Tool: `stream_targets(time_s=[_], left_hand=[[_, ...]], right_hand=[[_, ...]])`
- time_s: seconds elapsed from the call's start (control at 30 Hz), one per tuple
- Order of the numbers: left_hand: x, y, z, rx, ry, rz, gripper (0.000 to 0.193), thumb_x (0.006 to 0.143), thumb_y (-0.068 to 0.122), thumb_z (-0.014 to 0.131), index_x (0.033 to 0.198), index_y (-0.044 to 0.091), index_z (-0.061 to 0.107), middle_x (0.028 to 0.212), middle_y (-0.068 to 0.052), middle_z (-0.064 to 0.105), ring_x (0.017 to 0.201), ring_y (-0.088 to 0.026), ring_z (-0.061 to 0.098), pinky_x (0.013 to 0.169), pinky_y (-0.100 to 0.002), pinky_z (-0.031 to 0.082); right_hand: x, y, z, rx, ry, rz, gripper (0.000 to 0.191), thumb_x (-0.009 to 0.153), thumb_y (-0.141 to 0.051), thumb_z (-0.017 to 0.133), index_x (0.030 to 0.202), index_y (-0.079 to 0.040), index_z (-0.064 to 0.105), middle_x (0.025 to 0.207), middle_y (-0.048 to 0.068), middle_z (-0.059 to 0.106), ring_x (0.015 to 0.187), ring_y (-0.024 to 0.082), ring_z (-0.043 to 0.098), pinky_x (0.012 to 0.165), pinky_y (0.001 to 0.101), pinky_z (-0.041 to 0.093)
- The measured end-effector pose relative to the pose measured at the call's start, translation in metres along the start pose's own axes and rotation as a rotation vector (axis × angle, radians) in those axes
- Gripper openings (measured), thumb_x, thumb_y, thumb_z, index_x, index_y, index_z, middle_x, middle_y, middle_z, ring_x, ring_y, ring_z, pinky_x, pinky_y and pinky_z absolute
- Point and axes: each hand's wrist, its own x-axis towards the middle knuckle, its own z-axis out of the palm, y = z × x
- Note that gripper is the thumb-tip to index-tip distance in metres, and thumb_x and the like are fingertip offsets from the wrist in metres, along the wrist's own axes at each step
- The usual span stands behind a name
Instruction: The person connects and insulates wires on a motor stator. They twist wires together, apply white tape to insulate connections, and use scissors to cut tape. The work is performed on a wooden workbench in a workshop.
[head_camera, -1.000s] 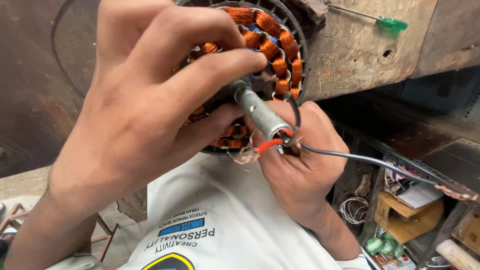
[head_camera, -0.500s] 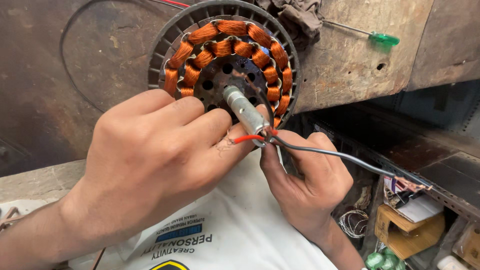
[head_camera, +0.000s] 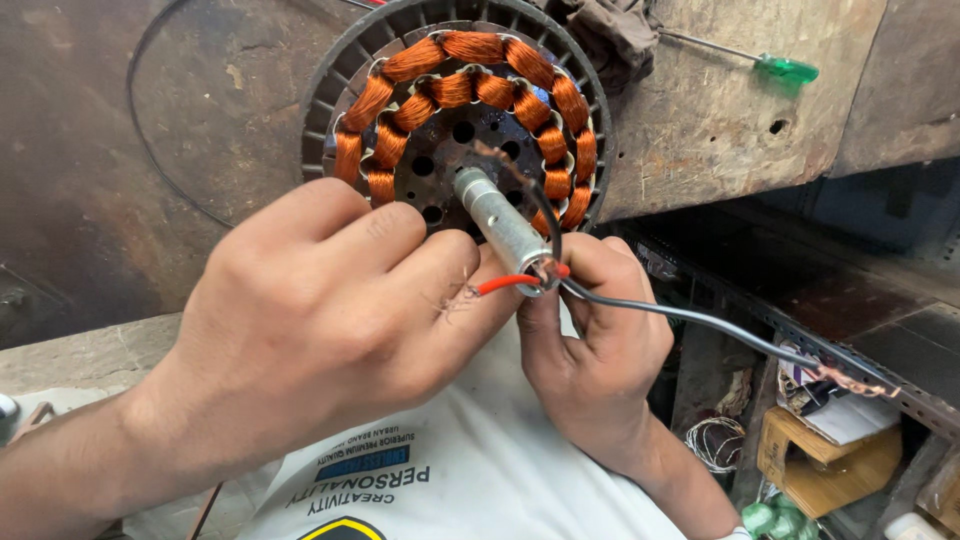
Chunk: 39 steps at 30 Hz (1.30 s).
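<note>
So the motor winding (head_camera: 470, 110), that round stack ringed with copper coils, is in plain view now. A second ago the left hand (head_camera: 330, 330) was sprawled right across the front of it and you could barely see the coils; now that hand has dropped down and back, and the whole ring is showing above the knuckles. The metal shaft (head_camera: 500, 225) sticks out of the middle toward the camera, and its near end sits right at the pinch point between both hands.

Left hand is curled, fingers closed, and the red wire (head_camera: 505, 284) pokes out from its fingertips, so it looks clenched on that wire. Right hand (head_camera: 590, 340) is wrapped under the shaft end, thumb up against it, with the black wire (head_camera: 700, 320) running off to the right from its grip toward a bare copper tip. The two wires meet right at the shaft end, so my read is the fiddling has moved from the coils to the lead ends.

Up and right of the hands a green-handled screwdriver (head_camera: 785, 69) lies on the worn bench (head_camera: 700, 130).
</note>
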Motion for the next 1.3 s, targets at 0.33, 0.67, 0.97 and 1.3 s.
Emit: stream_targets(time_s=[0.33, 0.67, 0.97, 1.3], left_hand=[[0.009, 0.002, -0.005, 0.156, -0.088, 0.043, 0.004, 0.09, 0.021, 0.069, 0.086, 0.019, 0.07, 0.068, 0.006, 0.046, 0.064, -0.01, 0.053, 0.057, -0.027, 0.039], [0.013, 0.025, -0.004, 0.351, -0.115, 0.046, 0.024, 0.091, 0.017, 0.064, 0.072, 0.021, 0.05, 0.061, 0.006, 0.04, 0.059, -0.008, 0.05, 0.056, -0.025, 0.036], [0.013, 0.021, -0.012, 0.306, -0.062, -0.029, 0.007, 0.089, 0.017, 0.068, 0.095, 0.018, 0.065, 0.062, 0.006, 0.043, 0.062, -0.01, 0.052, 0.055, -0.026, 0.035], [0.015, 0.036, -0.017, 0.514, -0.127, 0.09, 0.02, 0.091, 0.019, 0.066, 0.099, 0.004, 0.075, 0.063, 0.005, 0.048, 0.06, -0.009, 0.05, 0.056, -0.024, 0.036]], right_hand=[[-0.001, 0.001, -0.014, 0.114, -0.009, 0.111, 0.02, 0.096, 0.0, 0.079, 0.114, -0.002, 0.07, 0.085, 0.0, 0.056, 0.062, 0.003, 0.042, 0.05, 0.0185, 0.03], [-0.012, 0.024, -0.003, 0.213, 0.035, 0.042, 0.015, 0.102, 0.004, 0.075, 0.115, 0.001, 0.067, 0.091, 0.002, 0.059, 0.065, 0.002, 0.05, 0.054, 0.0166, 0.037], [-0.005, 0.056, 0.017, 0.337, 0.132, -0.178, 0.02, 0.095, 0.002, 0.08, 0.109, 0.0, 0.067, 0.085, 0.006, 0.065, 0.066, 0.008, 0.053, 0.055, 0.0199, 0.039], [0.008, 0.036, -0.018, -0.007, 0.063, -0.365, 0.034, 0.089, 0.005, 0.088, 0.118, -0.002, 0.071, 0.084, 0.004, 0.057, 0.068, 0.011, 0.051, 0.055, 0.025, 0.041]])
